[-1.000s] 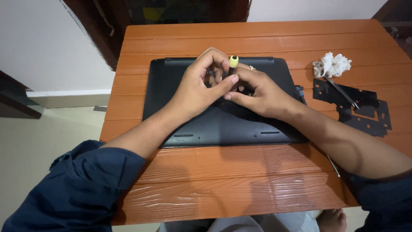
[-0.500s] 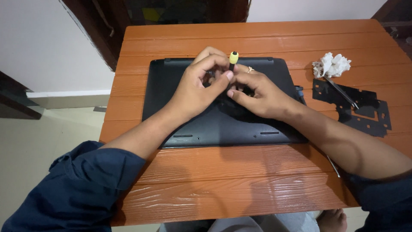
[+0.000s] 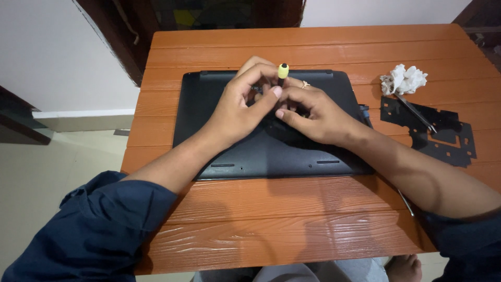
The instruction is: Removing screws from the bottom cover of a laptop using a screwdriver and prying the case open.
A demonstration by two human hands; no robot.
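The desk (image 3: 313, 230) is made of orange-brown wooden planks with a visible grain, and soft light shines on its near boards. Far to the left of the grip there is a white wall (image 3: 62, 57) with a dark baseboard (image 3: 21, 125), and below it a pale beige floor (image 3: 47, 183). Beyond the desk stands a dark brown wooden door frame (image 3: 120, 36).

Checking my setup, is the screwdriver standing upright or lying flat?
Upright: the screwdriver stands on the laptop, yellow cap up, between both hands.
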